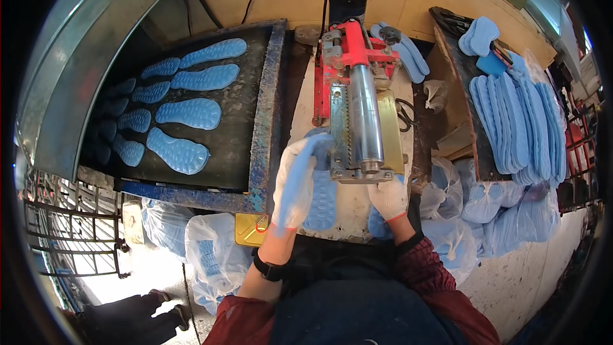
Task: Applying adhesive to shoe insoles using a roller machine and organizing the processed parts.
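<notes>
My left hand (289, 176), in a white knitted glove, is closed on a blue insole (297, 176), which hangs tilted and a little blurred at the left side of a red and steel roller machine (366, 115). Another blue insole (320, 201) lies flat on the pale worktop (348, 217), just right of that hand. My right hand (388, 199), gloved too, reaches under the machine's front right corner, where its fingertips are hidden. Beside its wrist a further blue insole (378, 225) shows in part on the worktop.
At left, rows of blue insoles (188, 114) lie on a dark conveyor belt (236, 147) with a blue metal frame. Stacked insoles (511, 124) fill a side table at right, above plastic bags (453, 243). Scissors (405, 114) rest by the machine. A yellow tin (249, 229) stands below the conveyor's frame.
</notes>
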Available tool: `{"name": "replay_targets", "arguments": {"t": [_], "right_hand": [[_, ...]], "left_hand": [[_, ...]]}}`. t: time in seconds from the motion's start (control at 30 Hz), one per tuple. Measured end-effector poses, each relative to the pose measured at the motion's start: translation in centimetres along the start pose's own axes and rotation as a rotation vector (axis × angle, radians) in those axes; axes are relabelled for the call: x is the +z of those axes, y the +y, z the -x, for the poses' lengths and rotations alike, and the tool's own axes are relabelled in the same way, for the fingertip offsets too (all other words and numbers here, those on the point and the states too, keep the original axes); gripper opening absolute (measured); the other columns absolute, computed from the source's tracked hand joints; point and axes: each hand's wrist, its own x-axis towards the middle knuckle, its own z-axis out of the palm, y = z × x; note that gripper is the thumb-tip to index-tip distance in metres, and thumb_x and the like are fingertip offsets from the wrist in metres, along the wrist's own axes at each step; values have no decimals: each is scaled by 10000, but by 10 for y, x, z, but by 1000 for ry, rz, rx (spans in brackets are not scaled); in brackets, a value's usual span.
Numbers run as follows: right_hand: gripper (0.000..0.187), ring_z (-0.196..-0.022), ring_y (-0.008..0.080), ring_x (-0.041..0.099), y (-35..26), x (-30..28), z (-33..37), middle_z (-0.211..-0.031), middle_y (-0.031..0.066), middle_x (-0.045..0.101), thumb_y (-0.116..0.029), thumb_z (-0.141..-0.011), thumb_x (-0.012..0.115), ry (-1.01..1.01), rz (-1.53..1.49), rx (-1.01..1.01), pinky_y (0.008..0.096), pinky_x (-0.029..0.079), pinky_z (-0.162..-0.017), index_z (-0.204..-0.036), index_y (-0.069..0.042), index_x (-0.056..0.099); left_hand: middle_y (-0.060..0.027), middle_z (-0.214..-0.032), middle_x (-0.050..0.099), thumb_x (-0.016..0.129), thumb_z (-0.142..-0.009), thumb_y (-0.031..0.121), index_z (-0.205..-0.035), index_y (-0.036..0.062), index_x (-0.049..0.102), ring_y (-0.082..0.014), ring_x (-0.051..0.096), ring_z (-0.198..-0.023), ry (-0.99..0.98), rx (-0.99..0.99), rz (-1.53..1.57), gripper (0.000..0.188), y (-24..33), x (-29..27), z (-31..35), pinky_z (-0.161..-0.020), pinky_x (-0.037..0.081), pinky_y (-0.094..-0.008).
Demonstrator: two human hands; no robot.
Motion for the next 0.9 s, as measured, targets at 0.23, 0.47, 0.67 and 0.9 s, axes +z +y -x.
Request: {"name": "replay_targets", "arguments": {"t": [0.23, 0.47, 0.67, 0.9], "right_hand": [[151, -690, 366, 633, -1, 1, 1, -724, 183, 645, -162, -761, 603, -29, -20, 8, 463, 525, -647, -796, -37, 681], [179, -803, 304, 684, 7, 2, 5, -870, 97, 721, -173, -808, 631, -192, 83, 58, 408, 544, -738, -933, -114, 745], [129, -688, 362, 644, 2, 1, 1, -738, 166, 664, -154, -739, 617, -34, -45, 26, 458, 533, -654, -772, -55, 692], [140, -706, 358, 643, 4, 1, 1, -720, 168, 655, -169, -764, 623, -62, -21, 6, 452, 527, -652, -778, -47, 690]], "left_hand": [[-171, -1252, 574, 509, -937, -29, -1309, 28, 505, -304, 595, -1091, 244, 17, -173, 376, -15, -3, -15, -913, 478, -368], [-49, -1236, 574, 520, -1010, 272, -1316, 13, 518, -148, 558, -1106, 318, -205, 412, 401, 29, 26, -28, -964, 432, -300], [-41, -1205, 588, 546, -985, 286, -1302, 15, 533, -147, 569, -1069, 316, -219, 360, 417, 42, 35, -40, -929, 456, -308], [-109, -1273, 576, 532, -1014, 320, -1329, 24, 486, -241, 564, -1151, 419, -294, 678, 434, 25, 25, -36, -1017, 445, -415]]}}
